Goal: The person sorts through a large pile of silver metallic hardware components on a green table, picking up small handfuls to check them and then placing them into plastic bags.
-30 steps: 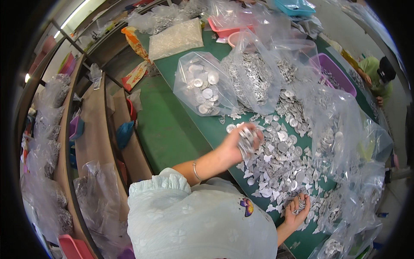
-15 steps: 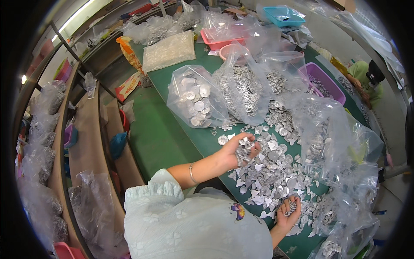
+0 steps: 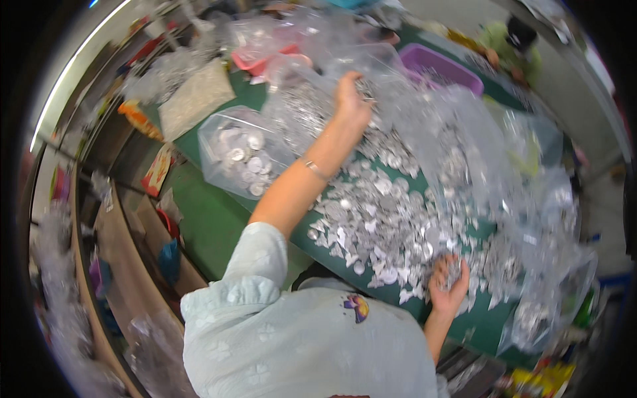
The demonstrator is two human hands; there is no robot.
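Note:
My left hand is stretched far across the table, over a clear plastic bag of small metal parts. Its fingers are curled round a clump of small silver metal pieces, partly hidden by the hand and blurred. Close to the near table edge, my right hand has its fingers bent round a few more silver metal pieces. Between the hands spreads a loose pile of flat silver metal pieces, some round, some pointed, on the green table.
A clear bag of round silver discs stands left of the pile. Behind lie a pink tray and a purple basket. More filled bags line the right. Another person sits across the table. Shelves stand at left.
My left hand has moved from the pile away from me to the bag behind it, carrying its pieces. My right hand stays by the near edge with its pieces. The view has shifted.

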